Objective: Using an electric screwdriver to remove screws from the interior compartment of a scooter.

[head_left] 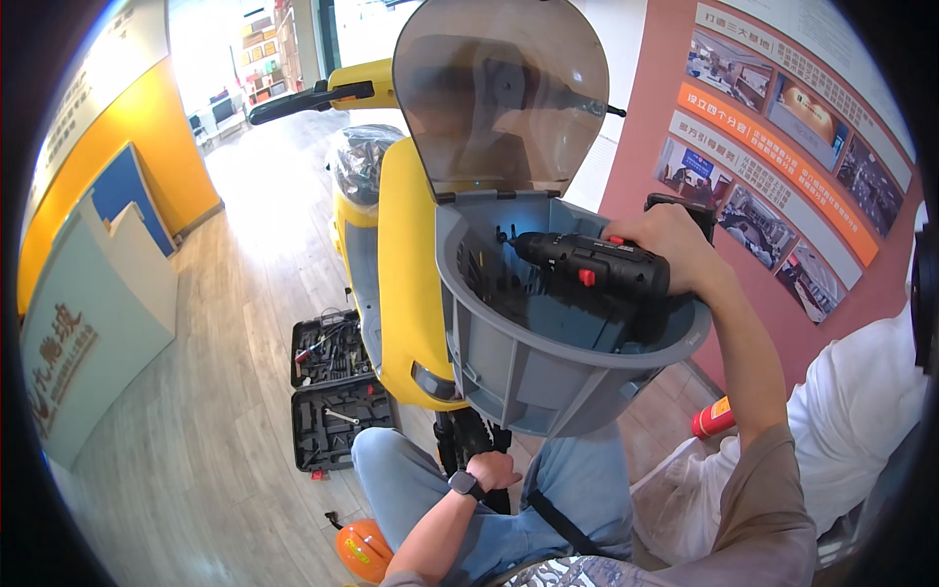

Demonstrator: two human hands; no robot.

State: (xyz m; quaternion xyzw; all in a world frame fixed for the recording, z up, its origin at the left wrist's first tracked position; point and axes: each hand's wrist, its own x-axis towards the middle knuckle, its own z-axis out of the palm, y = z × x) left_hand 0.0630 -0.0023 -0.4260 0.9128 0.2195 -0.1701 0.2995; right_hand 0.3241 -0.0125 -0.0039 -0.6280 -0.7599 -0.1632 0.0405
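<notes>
Right hand (670, 245) fingers gripping drill (587, 262), bit at 9 o'clock inside basket (548, 382); likely driving screw—next needs steady pressure. Left hand (492, 472) fingers curled, bracing below.

Scooter shop/showroom w/ repair going on: yellow scooter (391, 245) in middle, open tool case (337, 391) on wood floor (225, 430) near left, photo poster wall (782, 147) right, shelves (264, 49) far back.
</notes>
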